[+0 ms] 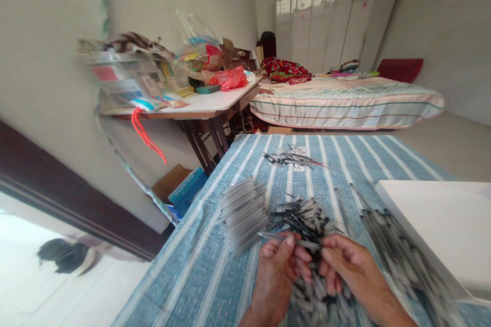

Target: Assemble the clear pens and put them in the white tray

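A slim clear pen lies across both hands above the table, its pointed end toward the left. My left hand pinches its barrel between thumb and fingers. At the other end, my right hand has thumb and forefinger closed on the pen; whether a cap sits there is hidden. Beneath and behind the hands spreads a heap of small clear and black pen parts. To the left, clear barrels lie side by side in a blurred stack. Thin dark sticks like refills lie farther back.
A blue striped cloth covers the table. On the right, many dark pens lie along a white box. A side table with bags stands at back left, and a bed is beyond.
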`<state>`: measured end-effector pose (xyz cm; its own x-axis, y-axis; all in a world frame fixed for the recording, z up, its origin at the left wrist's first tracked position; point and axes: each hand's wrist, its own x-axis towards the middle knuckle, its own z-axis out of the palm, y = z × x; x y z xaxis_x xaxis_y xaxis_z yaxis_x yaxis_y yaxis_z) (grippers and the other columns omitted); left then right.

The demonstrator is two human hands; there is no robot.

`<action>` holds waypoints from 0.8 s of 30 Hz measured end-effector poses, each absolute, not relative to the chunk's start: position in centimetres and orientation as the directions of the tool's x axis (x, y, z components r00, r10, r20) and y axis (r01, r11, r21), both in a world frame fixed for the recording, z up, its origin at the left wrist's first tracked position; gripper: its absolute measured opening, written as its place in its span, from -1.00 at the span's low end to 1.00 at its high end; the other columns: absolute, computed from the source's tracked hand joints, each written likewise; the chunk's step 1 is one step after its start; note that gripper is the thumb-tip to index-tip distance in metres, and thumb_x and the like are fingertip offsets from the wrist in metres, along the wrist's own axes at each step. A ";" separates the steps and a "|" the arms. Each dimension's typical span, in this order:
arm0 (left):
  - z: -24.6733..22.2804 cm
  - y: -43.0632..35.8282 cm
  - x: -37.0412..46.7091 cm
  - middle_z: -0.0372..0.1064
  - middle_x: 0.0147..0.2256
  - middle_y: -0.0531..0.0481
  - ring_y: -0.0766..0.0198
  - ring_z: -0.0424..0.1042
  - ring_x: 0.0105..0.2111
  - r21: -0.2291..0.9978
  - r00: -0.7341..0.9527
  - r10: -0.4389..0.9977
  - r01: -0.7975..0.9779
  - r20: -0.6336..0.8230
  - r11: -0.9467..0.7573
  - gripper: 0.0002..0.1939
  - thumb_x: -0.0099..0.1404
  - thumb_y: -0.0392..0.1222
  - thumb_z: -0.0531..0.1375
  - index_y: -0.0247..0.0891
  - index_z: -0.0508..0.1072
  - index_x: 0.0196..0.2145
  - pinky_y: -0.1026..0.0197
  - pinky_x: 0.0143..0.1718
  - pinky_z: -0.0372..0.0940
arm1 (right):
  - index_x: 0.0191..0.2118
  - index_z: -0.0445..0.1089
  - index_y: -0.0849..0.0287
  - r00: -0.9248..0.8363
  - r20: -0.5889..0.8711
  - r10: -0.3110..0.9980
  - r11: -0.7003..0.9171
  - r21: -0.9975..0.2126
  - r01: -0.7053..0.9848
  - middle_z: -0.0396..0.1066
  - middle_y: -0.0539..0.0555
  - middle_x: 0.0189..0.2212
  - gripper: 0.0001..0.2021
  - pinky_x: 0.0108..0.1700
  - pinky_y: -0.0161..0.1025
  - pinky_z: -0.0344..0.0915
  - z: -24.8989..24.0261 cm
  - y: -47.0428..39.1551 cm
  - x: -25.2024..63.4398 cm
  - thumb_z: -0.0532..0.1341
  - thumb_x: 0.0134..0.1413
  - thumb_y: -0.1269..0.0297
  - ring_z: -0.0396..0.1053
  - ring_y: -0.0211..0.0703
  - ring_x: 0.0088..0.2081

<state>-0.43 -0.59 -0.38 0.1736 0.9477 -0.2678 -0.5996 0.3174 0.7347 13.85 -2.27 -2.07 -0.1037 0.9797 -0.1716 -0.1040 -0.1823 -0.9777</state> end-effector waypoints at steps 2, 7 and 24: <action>-0.4 -0.4 -0.5 0.41 -0.64 0.00 0.36 0.31 -0.75 0.757 0.166 0.949 -0.573 -0.269 0.315 -0.76 0.07 -0.14 0.26 -0.40 0.42 -0.37 0.32 -0.73 0.26 | -0.47 0.21 0.22 -0.129 -0.201 0.971 -0.209 -0.977 -0.051 0.33 -0.05 -0.70 -0.58 -0.72 -0.45 0.04 -2.0 -2.2 13.9 0.05 0.05 -0.10 0.25 -0.36 -0.77; -0.1 -0.3 -0.5 0.41 -0.63 0.03 0.37 0.29 -0.75 0.777 0.162 0.942 -0.533 -0.294 0.334 -0.74 0.04 -0.12 0.27 -0.38 0.42 -0.37 0.31 -0.72 0.26 | -0.40 0.19 0.20 -0.145 -0.134 0.980 -0.151 -0.982 -0.114 0.35 -0.07 -0.63 -0.64 -0.65 -0.43 0.17 -1.5 -2.1 14.0 0.18 -0.04 -0.05 0.32 -0.33 -0.69; 0.0 -0.2 -0.2 0.42 -0.60 0.02 0.38 0.31 -0.73 0.803 0.165 0.947 -0.503 -0.274 0.320 -0.77 0.08 -0.16 0.24 -0.40 0.42 -0.35 0.31 -0.69 0.27 | -0.35 0.22 0.23 -0.160 -0.218 0.963 -0.228 -0.972 -0.051 0.32 -0.10 -0.67 -0.66 -0.77 -0.51 -0.01 -1.2 -1.8 14.7 0.09 0.06 -0.01 0.25 -0.39 -0.78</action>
